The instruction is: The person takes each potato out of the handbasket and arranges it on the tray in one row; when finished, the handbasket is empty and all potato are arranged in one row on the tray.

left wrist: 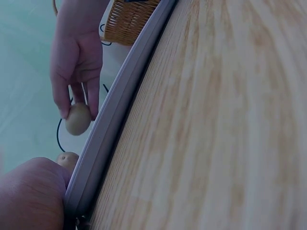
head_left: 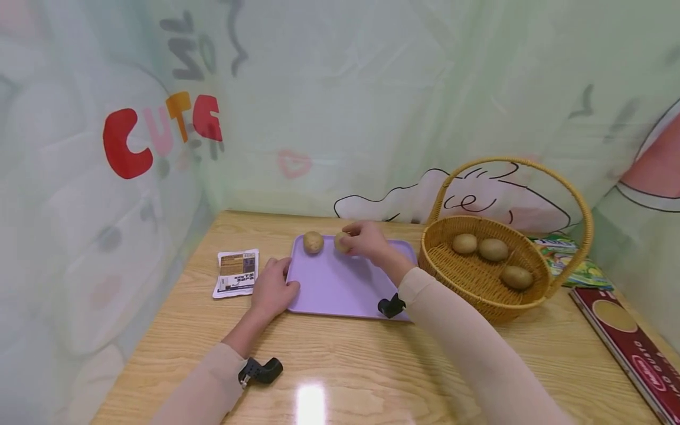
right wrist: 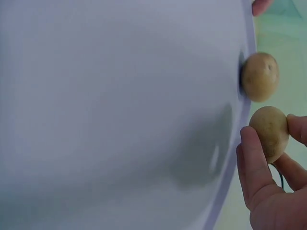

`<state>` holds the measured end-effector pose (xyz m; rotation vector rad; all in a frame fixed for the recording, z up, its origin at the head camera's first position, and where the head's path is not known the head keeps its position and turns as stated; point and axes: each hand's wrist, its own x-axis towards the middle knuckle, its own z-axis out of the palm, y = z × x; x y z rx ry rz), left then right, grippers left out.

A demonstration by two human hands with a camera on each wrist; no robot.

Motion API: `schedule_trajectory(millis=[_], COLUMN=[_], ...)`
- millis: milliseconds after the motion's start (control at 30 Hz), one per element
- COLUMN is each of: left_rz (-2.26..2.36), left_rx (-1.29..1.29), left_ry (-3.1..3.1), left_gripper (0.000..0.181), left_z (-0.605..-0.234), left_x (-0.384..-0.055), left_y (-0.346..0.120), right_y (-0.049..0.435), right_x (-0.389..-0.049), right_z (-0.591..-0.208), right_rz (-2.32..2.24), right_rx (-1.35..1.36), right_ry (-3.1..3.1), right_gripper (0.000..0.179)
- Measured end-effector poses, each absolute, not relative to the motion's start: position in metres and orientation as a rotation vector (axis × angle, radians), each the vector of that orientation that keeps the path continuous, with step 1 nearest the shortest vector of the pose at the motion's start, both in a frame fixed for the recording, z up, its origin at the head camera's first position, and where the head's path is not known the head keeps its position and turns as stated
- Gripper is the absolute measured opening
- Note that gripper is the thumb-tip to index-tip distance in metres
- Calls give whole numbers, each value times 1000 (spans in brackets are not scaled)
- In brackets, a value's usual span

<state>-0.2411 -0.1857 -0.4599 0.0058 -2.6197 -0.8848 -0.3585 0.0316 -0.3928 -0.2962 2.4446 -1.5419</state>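
In the head view, my right hand (head_left: 368,241) pinches a round tan potato (head_left: 343,242) over the far part of the lilac tray (head_left: 340,289). The right wrist view shows this potato (right wrist: 269,134) between thumb and fingers, raised off the tray, its shadow on the surface. Another potato (head_left: 313,242) lies on the tray near its far left corner, to the left of the held one. My left hand (head_left: 273,288) grips the tray's left edge, thumb over the rim; its other fingers are partly hidden.
Right of the tray stands a wicker basket (head_left: 486,301) with a tall arched handle and three potatoes inside. A white and brown packet (head_left: 236,273) lies left of the tray. Beyond the basket are a green packet (head_left: 576,262) and a dark red box (head_left: 632,348).
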Motion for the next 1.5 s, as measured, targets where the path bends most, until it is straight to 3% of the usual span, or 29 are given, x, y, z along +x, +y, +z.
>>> schedule_trajectory(millis=[733, 1233, 1500], left_rz=[-897, -889, -894], left_rx=[-1, 27, 21], left_ry=[-2610, -2638, -2617], left_gripper=[54, 58, 56], left_z=[-461, -465, -463], left_x=[-244, -245, -243], left_y=[-184, -183, -185], right_y=[8, 32, 57], right_x=[-357, -355, -355], right_z=[-403, -396, -374], right_rz=[-1359, -1327, -1338], right_rx=[-322, -298, -346], right_ry=[2629, 2650, 2654], right_gripper=[44, 47, 41])
